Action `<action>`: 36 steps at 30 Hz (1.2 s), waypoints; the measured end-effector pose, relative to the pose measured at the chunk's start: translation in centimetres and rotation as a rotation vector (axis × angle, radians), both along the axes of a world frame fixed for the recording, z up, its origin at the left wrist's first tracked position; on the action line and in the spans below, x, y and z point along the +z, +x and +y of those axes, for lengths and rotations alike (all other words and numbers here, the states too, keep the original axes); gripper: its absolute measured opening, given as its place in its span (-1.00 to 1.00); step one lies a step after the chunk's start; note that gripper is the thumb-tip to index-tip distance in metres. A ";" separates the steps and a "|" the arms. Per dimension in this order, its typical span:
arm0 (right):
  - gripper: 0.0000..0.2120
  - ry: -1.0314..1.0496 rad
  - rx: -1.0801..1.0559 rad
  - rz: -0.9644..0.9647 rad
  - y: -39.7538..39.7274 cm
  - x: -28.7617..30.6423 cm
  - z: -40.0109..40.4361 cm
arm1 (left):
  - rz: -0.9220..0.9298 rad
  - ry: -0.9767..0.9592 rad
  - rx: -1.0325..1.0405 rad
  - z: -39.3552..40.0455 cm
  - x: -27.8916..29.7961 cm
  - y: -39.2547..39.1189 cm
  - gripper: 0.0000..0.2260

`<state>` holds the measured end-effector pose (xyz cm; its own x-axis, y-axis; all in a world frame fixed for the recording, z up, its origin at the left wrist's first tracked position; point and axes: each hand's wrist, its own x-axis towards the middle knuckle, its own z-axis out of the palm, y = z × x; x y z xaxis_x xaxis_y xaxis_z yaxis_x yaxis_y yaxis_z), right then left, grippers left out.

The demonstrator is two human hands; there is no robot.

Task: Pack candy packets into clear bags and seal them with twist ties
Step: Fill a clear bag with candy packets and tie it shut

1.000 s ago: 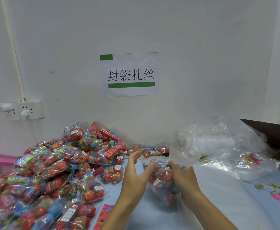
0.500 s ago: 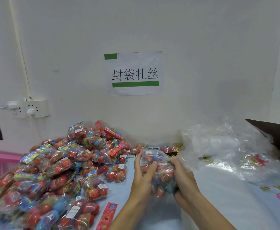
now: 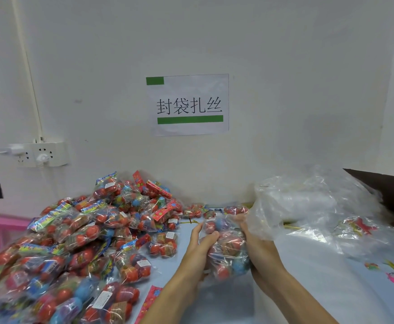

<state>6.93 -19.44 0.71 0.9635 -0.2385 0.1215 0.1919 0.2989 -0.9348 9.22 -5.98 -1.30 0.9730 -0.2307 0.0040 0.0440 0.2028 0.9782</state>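
Both hands [image 3: 228, 251] now squeeze filled bag [image 3: 226, 249].

Two hands [image 3: 199, 251], one sign [image 3: 187, 104], one socket strip [image 3: 42, 154], candy packets [image 3: 79, 242] uncountable.

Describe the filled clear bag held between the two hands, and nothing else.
The filled clear bag is thin, glossy, crinkled plastic, bulging with round candies, mostly red with a few blue, some in printed wrappers. It is held above the light blue table, roughly upright. The left hand grips its left side, thumb across the front; the right hand grips its right side. Whether its top is closed cannot be told; no twist tie shows on it. Loose empty clear plastic lies just to its right.
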 end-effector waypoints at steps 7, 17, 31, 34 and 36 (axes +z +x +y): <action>-0.86 -0.027 -0.013 0.028 0.1 -0.1 0.0 | -0.001 -0.009 -0.009 0.1 0.0 0.2 -0.64; -0.86 -0.024 0.052 0.026 0.1 0.3 -0.7 | -0.037 0.041 -0.011 0.1 0.0 0.2 -0.71; -0.78 -0.148 0.153 -0.047 0.1 -0.1 -0.9 | -0.030 0.003 -0.040 0.4 -0.2 0.6 -0.64; -0.62 -0.152 0.193 -0.059 -0.2 0.0 -1.0 | -0.032 -0.003 -0.052 0.5 -0.2 0.6 -0.62; -0.61 -0.122 0.161 -0.020 -0.2 0.2 -0.9 | -0.040 0.000 -0.061 0.4 -0.2 0.7 -0.68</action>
<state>6.74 -20.39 0.89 0.9852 -0.0642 0.1591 0.1693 0.2120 -0.9625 9.88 -5.62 -1.54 0.9561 -0.2897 0.0432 0.0167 0.2013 0.9794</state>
